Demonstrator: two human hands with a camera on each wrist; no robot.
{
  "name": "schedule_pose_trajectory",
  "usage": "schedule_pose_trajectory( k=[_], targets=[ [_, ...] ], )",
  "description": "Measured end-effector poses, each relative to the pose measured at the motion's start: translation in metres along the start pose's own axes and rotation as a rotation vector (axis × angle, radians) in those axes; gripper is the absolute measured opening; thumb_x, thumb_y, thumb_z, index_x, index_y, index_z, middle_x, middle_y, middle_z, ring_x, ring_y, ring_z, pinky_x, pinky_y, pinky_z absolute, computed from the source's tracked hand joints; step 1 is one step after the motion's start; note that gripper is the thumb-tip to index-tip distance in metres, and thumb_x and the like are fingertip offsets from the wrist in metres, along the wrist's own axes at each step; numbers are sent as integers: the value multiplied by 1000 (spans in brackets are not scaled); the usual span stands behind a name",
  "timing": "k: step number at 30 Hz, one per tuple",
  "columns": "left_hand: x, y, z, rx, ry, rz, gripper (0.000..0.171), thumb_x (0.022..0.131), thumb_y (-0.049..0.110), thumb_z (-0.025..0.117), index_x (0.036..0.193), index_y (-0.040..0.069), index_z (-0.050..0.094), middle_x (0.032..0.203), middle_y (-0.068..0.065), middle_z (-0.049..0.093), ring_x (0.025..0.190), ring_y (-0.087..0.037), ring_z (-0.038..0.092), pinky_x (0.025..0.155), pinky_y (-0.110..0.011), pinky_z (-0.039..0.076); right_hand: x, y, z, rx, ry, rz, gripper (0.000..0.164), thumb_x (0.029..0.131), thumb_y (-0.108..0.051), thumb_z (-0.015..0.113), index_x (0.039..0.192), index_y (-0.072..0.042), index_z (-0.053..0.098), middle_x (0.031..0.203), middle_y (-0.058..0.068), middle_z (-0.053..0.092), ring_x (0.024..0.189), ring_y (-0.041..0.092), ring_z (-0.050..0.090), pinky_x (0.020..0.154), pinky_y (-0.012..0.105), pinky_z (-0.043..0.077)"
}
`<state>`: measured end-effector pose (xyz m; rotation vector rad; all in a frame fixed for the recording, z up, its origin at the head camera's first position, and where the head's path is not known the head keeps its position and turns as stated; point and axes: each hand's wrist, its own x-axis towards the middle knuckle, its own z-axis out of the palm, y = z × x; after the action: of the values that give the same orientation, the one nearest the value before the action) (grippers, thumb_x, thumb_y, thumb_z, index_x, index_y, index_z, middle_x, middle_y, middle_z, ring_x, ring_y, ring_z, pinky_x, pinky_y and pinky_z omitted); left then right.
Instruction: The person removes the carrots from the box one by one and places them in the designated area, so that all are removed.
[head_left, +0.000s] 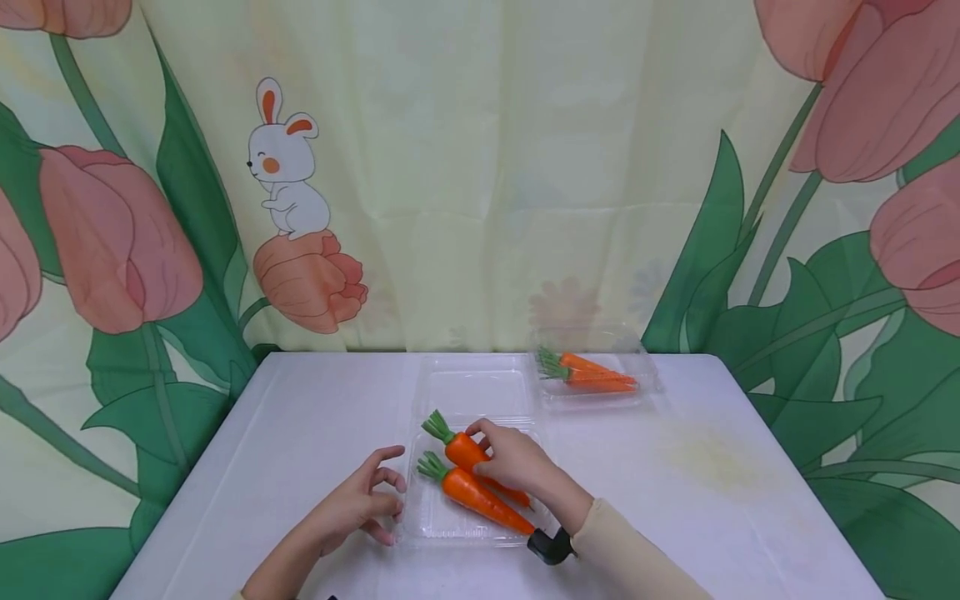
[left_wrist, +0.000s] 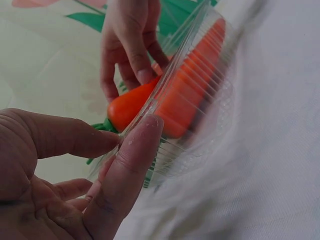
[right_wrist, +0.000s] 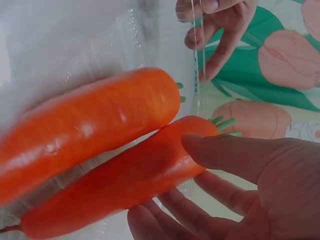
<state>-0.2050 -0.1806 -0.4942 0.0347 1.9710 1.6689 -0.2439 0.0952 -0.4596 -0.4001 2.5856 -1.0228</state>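
Two toy-like orange carrots with green tops lie slanted side by side in a clear plastic clamshell box point(head_left: 435, 532). My right hand point(head_left: 512, 457) grips the rear carrot point(head_left: 462, 451), thumb on one side and fingers round the other in the right wrist view. The front carrot point(head_left: 480, 502) lies next to it, untouched by the fingers. My left hand point(head_left: 358, 502) is at the box's left side, its fingers spread and loosely bent. In the left wrist view, its fingertips point(left_wrist: 145, 131) are right at the clear rim.
The clamshell's lid point(head_left: 476, 387) lies folded back behind the base. A second clear box point(head_left: 645, 379) with carrots point(head_left: 600, 382) stands at the back right of the white table point(head_left: 697, 500). Behind the table hangs a flowered curtain point(head_left: 480, 167). A black device point(head_left: 551, 546) sits at the right wrist.
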Motion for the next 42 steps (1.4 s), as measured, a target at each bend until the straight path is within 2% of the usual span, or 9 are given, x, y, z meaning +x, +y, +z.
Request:
schedule_pose_trajectory(
  k=[7, 12, 26, 33, 42],
  targets=[
    [-2, -1, 1, -6, -9, 1, 85, 90, 2, 67, 160, 12, 20, 118, -16, 52, 83, -23, 65, 63, -37, 62, 4, -2, 1, -67, -8, 34, 45, 87, -14, 81, 127, -16, 63, 110, 8, 71, 95, 24, 63, 90, 49, 58],
    [-1, 0, 2, 2, -18, 10, 84, 91, 2, 66, 160, 12, 19, 117, -15, 52, 82, -22, 65, 62, -37, 62, 4, -2, 1, -73, -9, 34, 45, 86, -14, 82, 127, -16, 63, 109, 8, 71, 94, 24, 63, 90, 51, 57],
    [-1, 1, 0, -7, -21, 9, 89, 91, 3, 68, 163, 15, 17, 114, -12, 52, 81, -23, 66, 62, -37, 62, 4, -4, 3, -73, -17, -15, 41, 90, -8, 76, 128, -12, 61, 111, 9, 70, 91, 23, 62, 90, 47, 58],
    [0, 1, 0, 0, -5, 7, 90, 90, 2, 69, 163, 17, 18, 111, -13, 53, 81, -23, 66, 62, -38, 62, 5, -9, 3, -93, -7, -5, 42, 91, -9, 74, 131, -13, 60, 112, 10, 69, 92, 23, 62, 90, 48, 58],
    [-1, 0, 1, -7, 32, -3, 90, 88, 0, 70, 162, 16, 21, 110, -13, 53, 80, -23, 67, 60, -39, 62, 3, -11, -3, -37, -9, -1, 44, 95, -9, 69, 137, -10, 56, 117, 12, 69, 94, 24, 62, 92, 50, 56]
  ],
)
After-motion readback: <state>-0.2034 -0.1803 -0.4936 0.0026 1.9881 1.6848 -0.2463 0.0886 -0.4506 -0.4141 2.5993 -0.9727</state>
